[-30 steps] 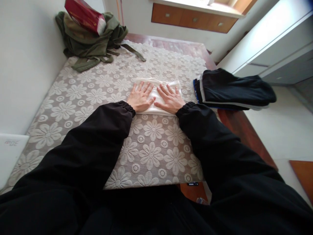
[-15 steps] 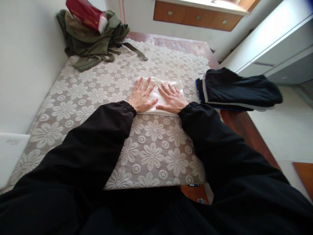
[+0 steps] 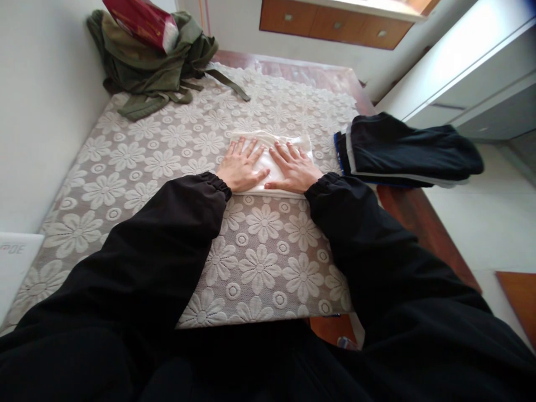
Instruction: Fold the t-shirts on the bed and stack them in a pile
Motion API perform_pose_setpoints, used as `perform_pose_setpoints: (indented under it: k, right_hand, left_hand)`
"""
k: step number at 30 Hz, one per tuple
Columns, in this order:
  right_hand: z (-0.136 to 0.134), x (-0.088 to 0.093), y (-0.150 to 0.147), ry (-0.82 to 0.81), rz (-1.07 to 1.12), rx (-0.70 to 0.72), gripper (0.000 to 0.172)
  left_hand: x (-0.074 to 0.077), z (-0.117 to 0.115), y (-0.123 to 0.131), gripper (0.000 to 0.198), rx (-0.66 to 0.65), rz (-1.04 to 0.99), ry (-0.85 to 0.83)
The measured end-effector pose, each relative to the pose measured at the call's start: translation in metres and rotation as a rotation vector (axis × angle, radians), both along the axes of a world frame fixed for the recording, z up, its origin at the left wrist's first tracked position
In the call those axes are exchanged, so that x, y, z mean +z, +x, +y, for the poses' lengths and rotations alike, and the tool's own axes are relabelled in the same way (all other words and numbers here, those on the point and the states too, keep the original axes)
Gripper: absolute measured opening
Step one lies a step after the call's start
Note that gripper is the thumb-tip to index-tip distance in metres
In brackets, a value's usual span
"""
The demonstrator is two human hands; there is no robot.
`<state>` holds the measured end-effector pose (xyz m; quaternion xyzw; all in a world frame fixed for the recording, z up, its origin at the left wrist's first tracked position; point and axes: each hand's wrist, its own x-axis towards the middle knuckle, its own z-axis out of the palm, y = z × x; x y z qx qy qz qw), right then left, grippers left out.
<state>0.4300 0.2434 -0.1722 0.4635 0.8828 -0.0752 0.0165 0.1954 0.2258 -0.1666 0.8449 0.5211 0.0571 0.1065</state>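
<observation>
A folded white cloth [image 3: 268,159] lies on the lace floral tablecloth [image 3: 176,145] in the middle of the table. My left hand [image 3: 240,167] rests flat on the cloth's left half, fingers spread. Beside it my right hand [image 3: 293,167] lies flat on the right half, fingers stretched out. Both palms press down on the cloth and neither hand grips anything. Black sleeves cover both arms to the wrists.
A stack of folded dark clothes [image 3: 402,151] sits at the table's right edge, overhanging it. A green bag [image 3: 154,67] with a red packet [image 3: 142,22] on top fills the far left corner. A white wall runs along the left. A white device [image 3: 14,262] lies near left.
Both hands stay flat on the white cloth, with the left fingers drawn slightly closer together. The view has shifted a little.
</observation>
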Motion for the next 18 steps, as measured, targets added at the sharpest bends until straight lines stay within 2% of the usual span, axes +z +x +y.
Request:
perform_pose_setpoints:
  k: [4,6,10,12,15,18]
  right_hand:
    - [-0.001,-0.001,0.0,0.009,0.001,0.0,0.13]
    - [-0.001,-0.002,0.001,0.02,0.017,0.006,0.129]
    - [0.0,-0.005,0.003,0.037,0.061,0.019,0.127]
    - [-0.001,-0.006,0.003,0.038,0.07,0.01,0.127]
    - [-0.002,-0.006,0.003,0.045,0.101,-0.009,0.122]
    - [-0.001,-0.009,0.004,0.063,0.153,-0.025,0.11]
  left_hand:
    - [-0.003,0.002,-0.001,0.093,0.003,-0.043,0.0]
    - [-0.008,0.005,-0.003,0.092,0.026,-0.136,0.019]
    - [-0.016,0.012,-0.011,0.08,0.194,-0.372,0.083]
    - [-0.014,0.012,-0.017,0.081,0.291,-0.358,0.105]
    - [-0.006,0.009,-0.029,0.085,0.408,-0.233,0.067]
    - [0.002,0.009,-0.038,0.078,0.451,-0.193,-0.008]
